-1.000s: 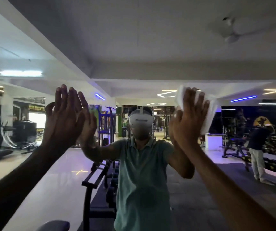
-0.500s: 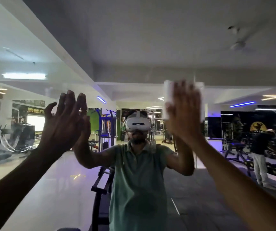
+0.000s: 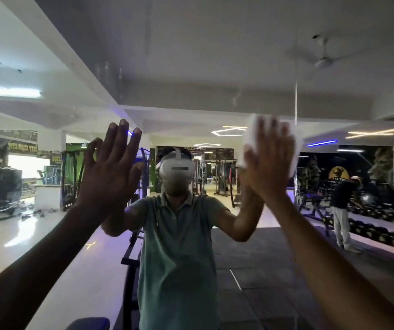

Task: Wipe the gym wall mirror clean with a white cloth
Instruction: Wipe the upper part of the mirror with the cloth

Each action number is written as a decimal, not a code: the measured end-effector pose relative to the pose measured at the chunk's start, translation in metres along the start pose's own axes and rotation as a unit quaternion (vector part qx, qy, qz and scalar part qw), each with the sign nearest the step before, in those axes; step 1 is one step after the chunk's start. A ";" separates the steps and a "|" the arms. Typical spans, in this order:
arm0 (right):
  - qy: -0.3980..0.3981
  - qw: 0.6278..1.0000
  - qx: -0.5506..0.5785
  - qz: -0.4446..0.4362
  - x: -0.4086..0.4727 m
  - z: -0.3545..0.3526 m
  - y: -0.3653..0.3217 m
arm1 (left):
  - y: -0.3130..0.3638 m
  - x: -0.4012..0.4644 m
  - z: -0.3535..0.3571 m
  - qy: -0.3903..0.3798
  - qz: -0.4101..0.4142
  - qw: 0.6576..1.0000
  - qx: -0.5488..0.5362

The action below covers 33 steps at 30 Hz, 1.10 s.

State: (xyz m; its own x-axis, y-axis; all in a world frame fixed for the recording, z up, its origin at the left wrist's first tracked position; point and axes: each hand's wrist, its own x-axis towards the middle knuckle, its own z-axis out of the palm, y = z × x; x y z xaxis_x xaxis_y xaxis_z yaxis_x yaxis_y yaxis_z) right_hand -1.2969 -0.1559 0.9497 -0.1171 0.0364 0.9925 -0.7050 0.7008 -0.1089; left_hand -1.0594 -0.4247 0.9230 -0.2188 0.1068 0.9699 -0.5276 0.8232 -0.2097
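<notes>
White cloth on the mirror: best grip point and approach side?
Probably no pinch: hold the white cloth flat. It is spread against the mirror under the right hand, edges showing past the straight fingers. Come square-on from the room side, palm over the middle. The left hand is flat at the glass.

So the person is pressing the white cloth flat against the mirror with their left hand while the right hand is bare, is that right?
Not quite: the hands are swapped. In the head view the white cloth is pressed against the mirror under the flat right hand, and the left hand, fingers straight, is the bare one.
</notes>
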 end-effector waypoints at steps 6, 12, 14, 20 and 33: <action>-0.066 0.992 0.072 -0.080 -0.108 0.001 -0.105 | 0.008 0.000 0.004 0.015 -0.026 0.999 -0.019; -0.066 0.959 0.056 -0.271 -0.056 0.007 -0.032 | 0.004 0.001 0.001 0.020 -0.014 1.000 -0.010; -0.023 0.994 0.028 -0.102 -0.017 0.005 0.011 | 0.002 0.001 0.002 0.026 -0.007 1.000 0.000; -0.026 0.997 0.052 0.041 -0.095 0.005 -0.060 | 0.024 0.000 0.004 0.046 -0.055 0.997 -0.027; 0.001 0.995 0.016 0.094 -0.046 0.007 -0.007 | 0.044 -0.032 0.014 0.040 -0.005 0.998 -0.049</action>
State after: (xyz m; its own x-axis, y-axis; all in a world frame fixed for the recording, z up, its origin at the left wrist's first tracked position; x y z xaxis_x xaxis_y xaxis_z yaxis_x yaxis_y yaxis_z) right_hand -1.2910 -0.1672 0.9040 -0.2465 0.1665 0.9547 -0.6923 0.6591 -0.2937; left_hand -1.0871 -0.3992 0.8810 -0.1449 0.1388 0.9797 -0.4452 0.8751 -0.1898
